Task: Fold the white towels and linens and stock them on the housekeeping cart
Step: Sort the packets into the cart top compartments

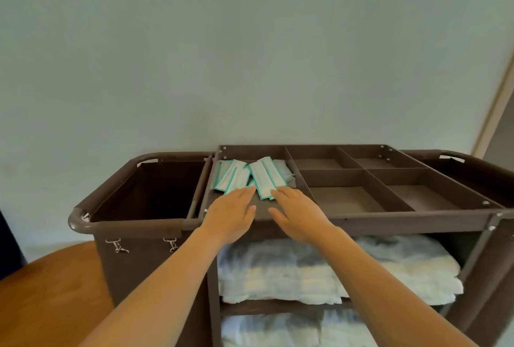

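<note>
Reaching left hand (230, 213) and right hand (299, 214) flat over the top of the cart (389, 218), fingers straight, gripping nothing. Pointing at teal-edged packets (262, 179) just at 12 o'clock, touching or not, can't tell. Lying folded on shelves at 6 o'clock, below both wrists: white towels (278, 271). Squinting at packet print, too blurry.

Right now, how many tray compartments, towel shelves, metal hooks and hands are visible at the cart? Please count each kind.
Tray compartments: 5
Towel shelves: 2
Metal hooks: 2
Left hand and right hand: 2
Total: 11
</note>
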Motion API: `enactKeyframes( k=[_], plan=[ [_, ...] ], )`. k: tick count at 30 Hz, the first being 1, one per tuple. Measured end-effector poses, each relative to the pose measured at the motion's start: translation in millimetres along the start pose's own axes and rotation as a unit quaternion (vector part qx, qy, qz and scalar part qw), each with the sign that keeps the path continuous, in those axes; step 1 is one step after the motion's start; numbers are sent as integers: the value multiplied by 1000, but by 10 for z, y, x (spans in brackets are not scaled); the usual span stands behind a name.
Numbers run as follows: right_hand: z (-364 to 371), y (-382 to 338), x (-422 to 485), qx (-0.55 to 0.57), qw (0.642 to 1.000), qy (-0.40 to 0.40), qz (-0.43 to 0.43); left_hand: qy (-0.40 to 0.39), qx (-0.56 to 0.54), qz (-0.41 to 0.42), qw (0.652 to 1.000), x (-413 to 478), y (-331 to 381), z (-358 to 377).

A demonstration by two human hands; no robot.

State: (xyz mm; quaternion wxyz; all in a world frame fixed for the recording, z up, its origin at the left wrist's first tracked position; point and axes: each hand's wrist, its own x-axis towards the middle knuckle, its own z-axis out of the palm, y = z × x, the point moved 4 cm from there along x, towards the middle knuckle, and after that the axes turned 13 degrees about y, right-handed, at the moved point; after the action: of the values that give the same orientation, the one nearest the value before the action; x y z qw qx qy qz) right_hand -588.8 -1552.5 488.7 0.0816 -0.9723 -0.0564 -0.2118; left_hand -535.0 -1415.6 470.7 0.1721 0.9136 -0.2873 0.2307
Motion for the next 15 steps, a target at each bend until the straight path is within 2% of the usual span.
enactKeyframes(
  k=[5,8,15],
  plan=[
    [286,322,500,17,1000,-11,21,-3,4,-42,999,477,-107,297],
    [516,540,918,-25,999,-37,17,-38,13,-86,996,781,-202,581],
    [1066,1068,1808,9,987,-73,145,-160,5,-187,969,1593,-346,1206]
  ],
)
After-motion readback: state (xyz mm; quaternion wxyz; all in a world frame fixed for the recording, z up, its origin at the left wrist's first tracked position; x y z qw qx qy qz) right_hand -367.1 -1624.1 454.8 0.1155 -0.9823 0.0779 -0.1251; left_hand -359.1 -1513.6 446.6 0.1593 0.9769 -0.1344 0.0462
